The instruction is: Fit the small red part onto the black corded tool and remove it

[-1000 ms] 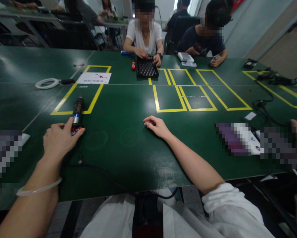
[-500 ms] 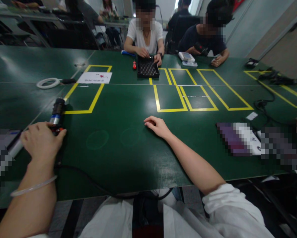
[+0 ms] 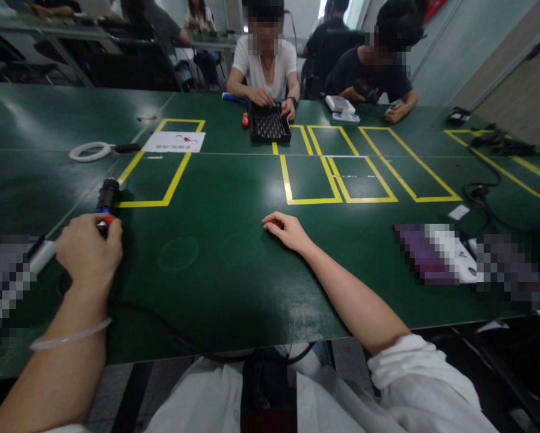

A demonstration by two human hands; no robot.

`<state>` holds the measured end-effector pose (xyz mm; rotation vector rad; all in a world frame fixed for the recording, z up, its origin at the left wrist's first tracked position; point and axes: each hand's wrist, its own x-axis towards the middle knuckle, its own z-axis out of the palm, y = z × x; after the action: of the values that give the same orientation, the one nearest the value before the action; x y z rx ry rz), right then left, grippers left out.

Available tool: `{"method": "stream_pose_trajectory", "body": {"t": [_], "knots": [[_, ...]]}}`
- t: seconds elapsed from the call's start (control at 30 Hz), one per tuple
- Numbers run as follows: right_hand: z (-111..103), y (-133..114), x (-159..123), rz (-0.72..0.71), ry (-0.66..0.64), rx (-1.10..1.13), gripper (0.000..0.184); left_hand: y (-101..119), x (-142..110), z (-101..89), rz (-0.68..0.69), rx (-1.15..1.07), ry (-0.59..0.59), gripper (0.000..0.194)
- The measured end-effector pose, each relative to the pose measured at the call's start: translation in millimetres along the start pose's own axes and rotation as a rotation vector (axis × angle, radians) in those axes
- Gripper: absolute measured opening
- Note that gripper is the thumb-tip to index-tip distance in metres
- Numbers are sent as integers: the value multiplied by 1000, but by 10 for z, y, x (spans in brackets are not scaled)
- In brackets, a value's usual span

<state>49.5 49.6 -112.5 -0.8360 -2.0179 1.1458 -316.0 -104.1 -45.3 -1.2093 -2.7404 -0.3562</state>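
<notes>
My left hand is closed around the body of a corded electric screwdriver lying on the green table. Its black nose points away from me; a blue band and an orange part show beside my fingers. Most of its handle is hidden under my palm. A black cable trails from it along the near table edge. My right hand rests on the table top, fingers loosely bent and apart from the thumb, holding nothing. Two faint chalk-like circles mark the surface between my hands.
Yellow tape outlines mark the green table. A paper sign and a white cable coil lie at far left. Opposite, a person handles a black tray; another sits by a white device. Blurred items lie right.
My left hand has shifted slightly forward and right along the electric screwdriver, and its fingers have closed around it. The right hand stays where it was.
</notes>
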Motion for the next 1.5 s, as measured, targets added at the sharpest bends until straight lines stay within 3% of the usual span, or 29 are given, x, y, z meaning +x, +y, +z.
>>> {"method": "stream_pose_trajectory", "body": {"t": [0.1, 0.3, 0.4, 0.5, 0.6, 0.8, 1.33, 1.5], "knots": [[1, 4, 2, 5, -3, 2, 19, 314, -27, 65, 173, -239, -7, 53], [5, 19, 6, 4, 6, 28, 20, 1294, -162, 304, 567, -699, -407, 50], [2, 34, 5, -19, -6, 81, 29, 1720, -229, 455, 570, -863, -593, 51], [0, 49, 5, -37, -13, 125, 44, 1963, -302, 577, 530, -959, -730, 42], [5, 57, 10, -38, -19, 98, 40, 2032, -382, 638, 518, -1002, -800, 36], [24, 35, 18, -39, -8, 42, 18, 1969, -464, 643, 485, -1105, -793, 37], [24, 39, 0, -80, 26, 69, 18, 1911, -445, 654, 514, -1077, -825, 39], [26, 38, -7, -34, -5, 89, 23, 1909, -463, 660, 516, -1111, -820, 39]]}}
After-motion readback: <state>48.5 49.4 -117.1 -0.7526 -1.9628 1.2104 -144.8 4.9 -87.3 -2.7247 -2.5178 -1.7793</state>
